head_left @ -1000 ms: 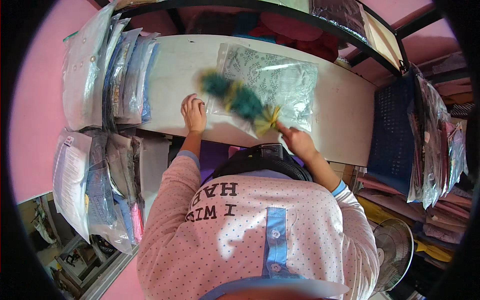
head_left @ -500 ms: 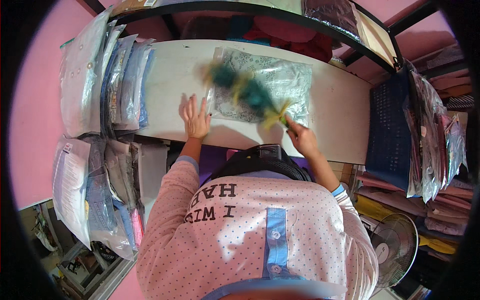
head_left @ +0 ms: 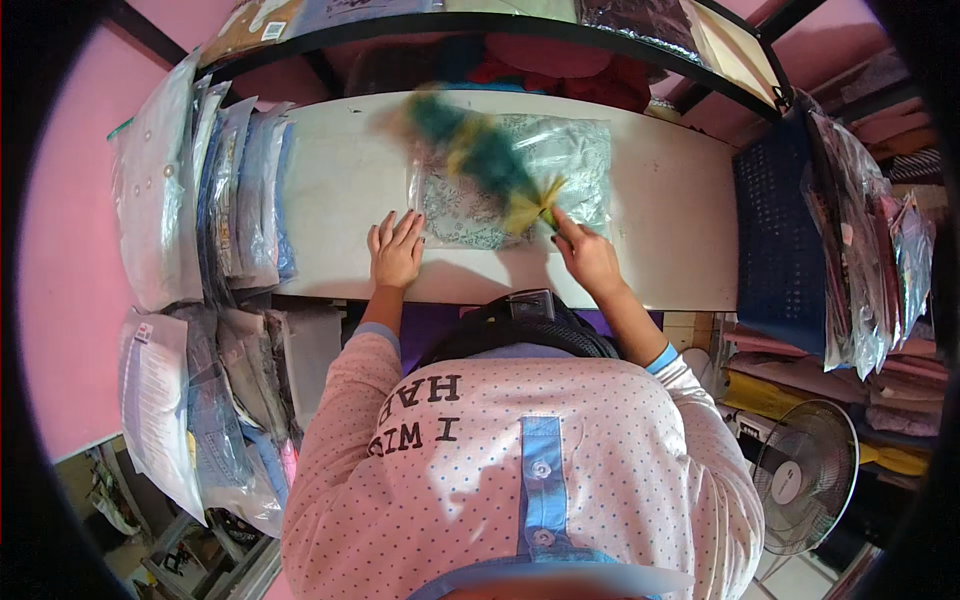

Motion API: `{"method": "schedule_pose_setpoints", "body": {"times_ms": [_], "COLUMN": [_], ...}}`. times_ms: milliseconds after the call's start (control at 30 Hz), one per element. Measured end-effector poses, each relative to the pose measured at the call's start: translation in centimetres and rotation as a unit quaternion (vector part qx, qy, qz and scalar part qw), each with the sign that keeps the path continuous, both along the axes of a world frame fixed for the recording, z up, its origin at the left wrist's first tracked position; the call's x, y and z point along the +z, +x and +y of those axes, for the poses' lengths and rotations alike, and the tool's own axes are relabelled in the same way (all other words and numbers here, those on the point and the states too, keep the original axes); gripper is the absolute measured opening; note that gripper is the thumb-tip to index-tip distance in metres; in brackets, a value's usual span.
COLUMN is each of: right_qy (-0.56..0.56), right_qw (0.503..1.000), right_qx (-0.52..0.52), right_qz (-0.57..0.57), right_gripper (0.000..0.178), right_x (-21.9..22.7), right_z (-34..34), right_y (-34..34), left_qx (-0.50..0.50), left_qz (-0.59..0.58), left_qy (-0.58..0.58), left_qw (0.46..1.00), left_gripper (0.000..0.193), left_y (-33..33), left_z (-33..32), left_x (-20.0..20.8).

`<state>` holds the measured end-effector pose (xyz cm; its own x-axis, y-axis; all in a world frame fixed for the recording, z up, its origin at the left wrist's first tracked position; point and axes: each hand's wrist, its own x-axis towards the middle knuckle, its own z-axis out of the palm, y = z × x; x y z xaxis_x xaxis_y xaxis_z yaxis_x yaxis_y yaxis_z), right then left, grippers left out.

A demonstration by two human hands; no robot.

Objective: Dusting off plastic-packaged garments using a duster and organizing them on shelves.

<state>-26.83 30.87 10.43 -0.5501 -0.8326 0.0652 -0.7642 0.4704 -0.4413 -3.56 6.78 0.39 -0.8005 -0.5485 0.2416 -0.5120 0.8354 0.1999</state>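
A clear plastic package with a grey patterned folded cloth inside lies flat on the white table. My right hand grips the handle of a green and yellow duster, whose fluffy head is blurred by motion and slants up to the left across the package. Beside the package's lower left corner, my left hand rests on the table with its fingers spread; its fingertips come close to the plastic edge.
Bagged garments stand in a row at the left, with more bags below. A dark blue basket and further bagged clothes are at the right. A black-framed shelf spans the back. A fan stands lower right.
The duster has shifted slightly up and left over the package, along with my right hand. My left hand stays by the package's left edge. The whole view has tilted a little.
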Motion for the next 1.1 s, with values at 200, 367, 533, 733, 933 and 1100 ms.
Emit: {"method": "schedule_pose_setpoints", "body": {"times_ms": [200, 367, 533, 733, 933, 1100], "right_qy": [0.023, -0.089, 0.037, -0.074, -0.017, -0.053], "right_qw": [0.989, 0.983, 0.998, 0.948, 0.994, 0.939], "right_qx": [-0.142, -0.158, -0.036, -0.305, -0.103, -0.339], "right_qz": [0.040, 0.005, 0.030, -0.048, 0.008, -0.023], "right_gripper": [0.048, 0.048, 0.050, 0.048, 0.047, 0.045], "right_x": [-3.3, -2.2, -3.3, -5.0, -5.5, -8.1], "right_z": [2.9, 4.2, 6.9, 8.1, 9.7, 11.9], "right_y": [-2.7, -2.4, -0.9, -2.7, 0.6, -1.7], "left_qx": [0.005, 0.007, 0.014, 0.009, 0.008, 0.000], "left_qz": [-0.012, -0.008, -0.011, -0.026, -0.043, -0.039], "left_qy": [-0.022, -0.019, -0.034, -0.026, -0.016, -0.037], "left_qw": [1.000, 1.000, 0.999, 0.999, 0.999, 0.999], "left_gripper": [0.043, 0.045, 0.047, 0.046, 0.049, 0.047], "left_y": [-0.4, -0.3, -0.3, -0.5, -0.2, -0.4], "left_z": [0.0, -0.2, -0.3, -0.2, -0.3, -0.4], "left_x": [0.2, -0.2, -0.5, -0.2, -0.3, -0.6]}}
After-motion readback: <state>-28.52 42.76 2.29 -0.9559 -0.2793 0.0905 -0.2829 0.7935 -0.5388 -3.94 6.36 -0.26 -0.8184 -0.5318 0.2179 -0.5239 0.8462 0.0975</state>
